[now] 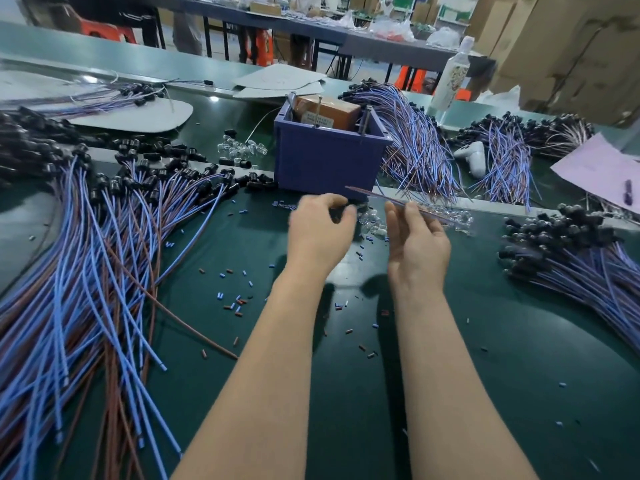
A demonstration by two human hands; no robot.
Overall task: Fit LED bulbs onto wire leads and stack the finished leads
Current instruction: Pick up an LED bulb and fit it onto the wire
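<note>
Two bare hands work a wire lead over a dark green tabletop crowded with finished leads.

A broad heap of blue and brown wire leads with black caps fans across the left side. A second, smaller stack of capped leads lies at the right, and a third bundle drapes behind a square purple-blue plastic box at centre. In front of the box, the left hand has its fingers curled in a pinch on a small dark part, too blurred to name. The right hand, fingers nearly straight, pinches a thin blue-and-brown lead that slants up toward the box. Below, between the hands, lies a scatter of clear LED bulbs. Tiny blue and brown insulation snippets dot the tabletop.
</note>
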